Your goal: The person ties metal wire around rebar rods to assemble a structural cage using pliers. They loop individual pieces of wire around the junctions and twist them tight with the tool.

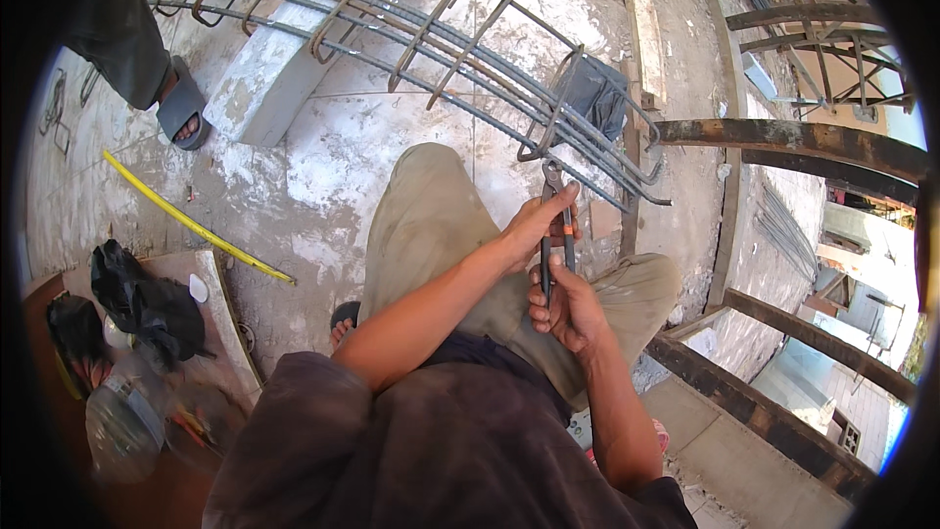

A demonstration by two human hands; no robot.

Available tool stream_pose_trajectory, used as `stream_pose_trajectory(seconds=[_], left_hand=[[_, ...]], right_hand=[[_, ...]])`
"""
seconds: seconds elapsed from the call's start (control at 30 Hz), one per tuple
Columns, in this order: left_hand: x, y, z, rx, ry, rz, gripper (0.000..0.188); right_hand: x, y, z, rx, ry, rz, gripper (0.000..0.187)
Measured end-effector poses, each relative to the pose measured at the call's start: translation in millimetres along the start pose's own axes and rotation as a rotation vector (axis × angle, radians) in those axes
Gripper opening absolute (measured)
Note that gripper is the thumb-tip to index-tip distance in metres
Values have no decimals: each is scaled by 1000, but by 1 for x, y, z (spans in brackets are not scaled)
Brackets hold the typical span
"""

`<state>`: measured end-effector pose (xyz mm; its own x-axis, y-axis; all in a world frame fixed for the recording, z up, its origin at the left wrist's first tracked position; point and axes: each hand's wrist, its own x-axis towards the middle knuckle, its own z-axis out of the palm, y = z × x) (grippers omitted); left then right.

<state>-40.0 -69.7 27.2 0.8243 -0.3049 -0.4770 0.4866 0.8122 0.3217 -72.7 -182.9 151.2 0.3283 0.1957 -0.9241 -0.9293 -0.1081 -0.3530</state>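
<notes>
Holding pincers (545,257) two-handed at the end of a rebar cage (436,34)

Both sets of fingers are clamped on the tool. The upper part of the handles is wrapped by the left hand (537,223), close under the head, probably for aim. The lower part is gripped by the right hand (573,312), thumb laid along it, probably because leverage is best there.

The handles are seen slightly apart. The jaws are pointed away from the body, just beyond the left fingers, right by the end stirrup (553,122). Whether anything is bitten cannot be told at this size.

The cage is stretched from just beyond the fingers away to the far left. Farther along, a white block (264,83) is crossed by the bars; likely used as a prop, keeping steel off the floor. Dark plastic (597,93) is seen beneath the bar ends, past the fingers and slightly right; its purpose is unclear.

The tool is held between the bent knees, so the forearms are presumably kept close and steady. Well left of the fingers, a yellow strip (196,225) and black bags (147,304) are left outside the working reach.
</notes>
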Motion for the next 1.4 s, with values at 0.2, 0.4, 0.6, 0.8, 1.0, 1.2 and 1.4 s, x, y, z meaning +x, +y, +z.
stream_pose_trajectory(seconds=[0.2,0.4,0.6,0.8,1.0,1.2,1.4], left_hand=[[-62,25,13,866,-78,393,36],[-118,119,82,1729,133,1123,16],[-112,181,83,952,280,803,26],[-39,211,77,1157,417,913,32],[53,239,96,1789,691,650,58],[170,234,96,2109,602,620,62],[197,233,69,2167,530,321,57]], right_hand=[[-49,-30,-47,114,-263,-118,67],[-126,-38,-96,-928,518,-616,49],[-114,4,-206,-553,893,-580,28],[36,137,-277,-728,1045,-108,51],[112,210,-220,-596,903,-27,56],[165,201,-341,-416,813,-492,58],[63,-127,-277,-397,857,-1056,48]])
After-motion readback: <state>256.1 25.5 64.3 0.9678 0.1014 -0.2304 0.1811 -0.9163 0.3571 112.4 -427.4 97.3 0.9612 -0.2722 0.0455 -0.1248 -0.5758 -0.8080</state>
